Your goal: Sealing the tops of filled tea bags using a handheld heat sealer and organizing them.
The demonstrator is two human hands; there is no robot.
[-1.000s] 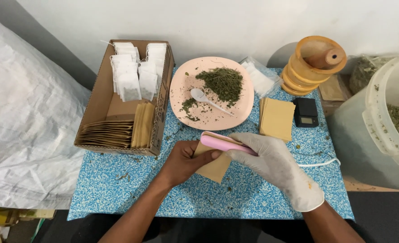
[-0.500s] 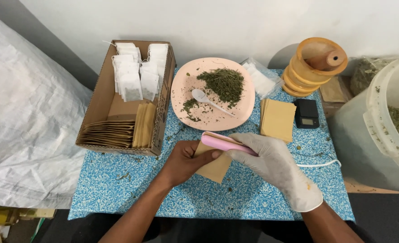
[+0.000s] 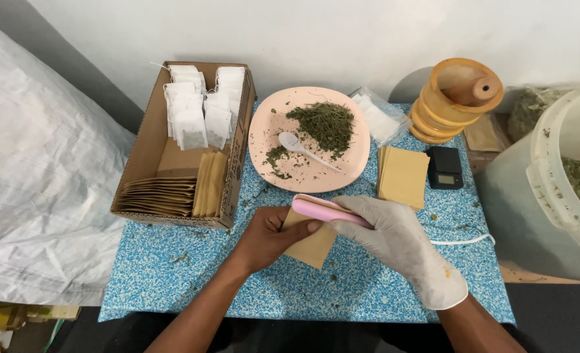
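My bare left hand (image 3: 267, 236) holds a small brown paper envelope (image 3: 313, 247) over the blue speckled table (image 3: 172, 274). My right hand (image 3: 394, 238), in a white glove, grips a pink bar-shaped tool (image 3: 326, 210) that is clamped across the envelope's top edge. Just beyond my hands sits a pink plate (image 3: 273, 124) with a heap of dried green herb (image 3: 326, 124) and a white spoon (image 3: 303, 149). A stack of empty brown envelopes (image 3: 402, 175) lies to the right of the plate.
A cardboard box (image 3: 147, 150) at left holds white sachets (image 3: 202, 108) and brown envelopes (image 3: 182, 193). A small black scale (image 3: 444, 167), stacked orange bowls (image 3: 457, 98), a clear bag (image 3: 378, 117) and a large white bucket of herb (image 3: 558, 176) stand at right. White sacking (image 3: 35, 183) lies left.
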